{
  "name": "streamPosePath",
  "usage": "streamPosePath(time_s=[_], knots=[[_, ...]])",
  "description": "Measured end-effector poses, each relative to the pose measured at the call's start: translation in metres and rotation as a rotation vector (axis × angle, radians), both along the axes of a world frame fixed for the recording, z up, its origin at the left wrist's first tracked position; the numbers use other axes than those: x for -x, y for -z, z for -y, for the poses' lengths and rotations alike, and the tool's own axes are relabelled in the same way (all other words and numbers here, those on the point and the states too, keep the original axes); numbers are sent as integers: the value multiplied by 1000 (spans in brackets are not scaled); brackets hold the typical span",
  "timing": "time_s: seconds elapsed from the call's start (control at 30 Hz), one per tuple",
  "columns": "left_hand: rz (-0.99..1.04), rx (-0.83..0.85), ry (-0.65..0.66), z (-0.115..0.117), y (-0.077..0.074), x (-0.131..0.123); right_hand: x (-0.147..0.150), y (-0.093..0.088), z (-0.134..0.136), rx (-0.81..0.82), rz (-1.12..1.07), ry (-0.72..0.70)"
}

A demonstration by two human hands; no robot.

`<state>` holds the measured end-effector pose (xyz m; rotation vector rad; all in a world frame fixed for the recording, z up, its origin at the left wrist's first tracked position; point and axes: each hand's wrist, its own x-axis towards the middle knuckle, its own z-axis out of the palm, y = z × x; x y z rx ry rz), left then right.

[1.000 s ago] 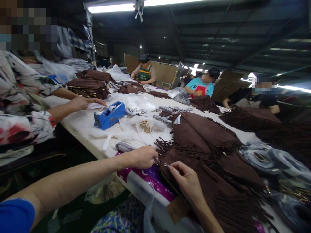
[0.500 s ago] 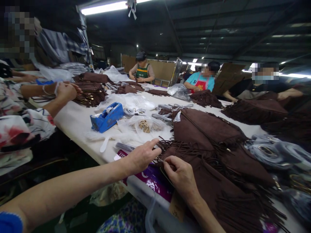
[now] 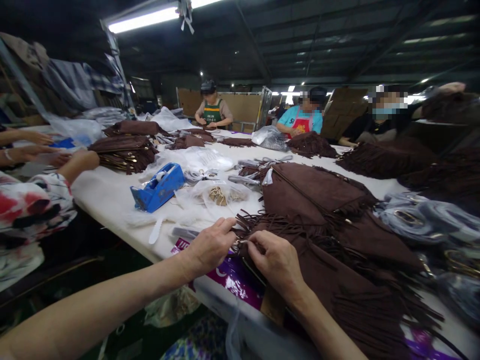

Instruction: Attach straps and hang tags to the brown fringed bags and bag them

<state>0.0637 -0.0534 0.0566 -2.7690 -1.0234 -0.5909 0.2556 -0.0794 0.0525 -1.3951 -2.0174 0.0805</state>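
A pile of brown fringed suede bags (image 3: 318, 220) lies on the white table (image 3: 108, 192) in front of me. My left hand (image 3: 210, 245) and my right hand (image 3: 275, 262) meet at the near corner of the front bag. Both pinch a small metal ring or clasp (image 3: 240, 244) among the fringe, fingers curled closed. A purple printed sheet (image 3: 232, 277) lies under the bag at the table's edge.
A blue tape dispenser (image 3: 157, 186) and clear plastic bags with small metal parts (image 3: 219, 194) sit mid-table. More brown bags (image 3: 125, 147) are stacked far left. Grey straps (image 3: 423, 217) lie at right. A person's arms (image 3: 48, 160) reach in from the left; three people work across the table.
My two hands have come together at the bag's corner, with the right hand sliding left to meet the left. The person on the left drew their hands back from the table.
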Motion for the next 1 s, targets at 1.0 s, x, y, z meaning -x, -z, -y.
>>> streamPosePath(time_s=[1.0], knots=[[2,433,-191,20,-16,-11,18,19,13,-258,389,-152]])
